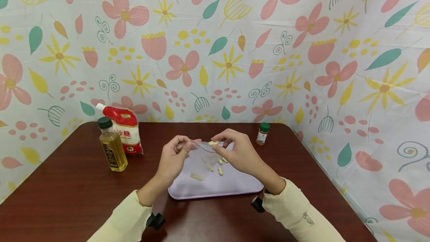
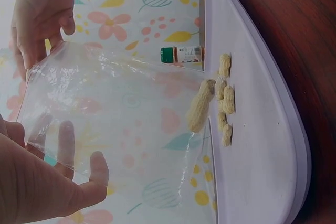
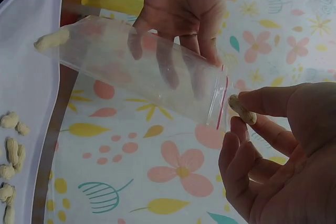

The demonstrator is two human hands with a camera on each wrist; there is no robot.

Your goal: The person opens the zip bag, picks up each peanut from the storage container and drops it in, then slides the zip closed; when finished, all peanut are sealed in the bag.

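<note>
My left hand holds a clear zip bag with a red seal line, near its mouth, over the lilac tray. One peanut lies inside at the bag's bottom corner. Between thumb and fingers my right hand pinches another unshelled peanut, right at the bag's mouth. Several loose peanuts are scattered on the tray, some seen through the plastic in the head view.
On the left of the dark wooden table stand an oil bottle with a dark cap and a red and white pouch with a white spout. A small green-capped jar stands at the back right. A flowered cloth hangs behind.
</note>
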